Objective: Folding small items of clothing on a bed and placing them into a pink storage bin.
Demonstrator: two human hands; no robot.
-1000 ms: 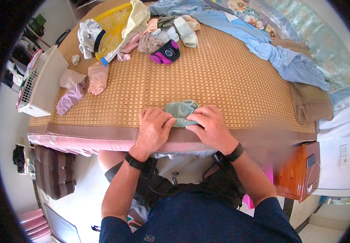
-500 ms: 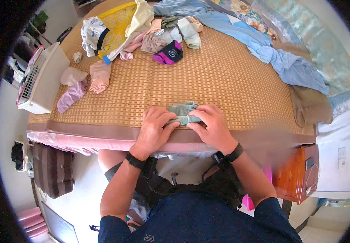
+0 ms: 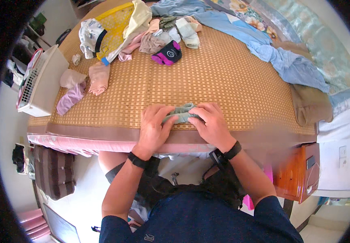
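Note:
A small grey-green garment [image 3: 180,114] lies rolled or folded on the woven mat near the bed's front edge; its exact kind is hard to make out. My left hand [image 3: 155,124] grips its left end between thumb and fingers. At the other end my right hand [image 3: 210,123] pinches it the same way, thumb toward me and fingers over the top. Both hands rest low, close to the mat. Parts of the cloth are covered by my fingers.
The woven mat [image 3: 142,81] covers the bed. Left lie a folded peach cloth [image 3: 99,77], a lilac cloth [image 3: 71,98] and a white plastic basket [image 3: 47,87]. Farther back are a black-and-purple piece [image 3: 167,53] and a heap with a yellow garment [image 3: 116,24]. Blue bedding [image 3: 282,65] lies right.
The grey-green garment looks flatter and narrower between my hands. My fingers have shifted slightly along it; both hands stay at nearly the same spot.

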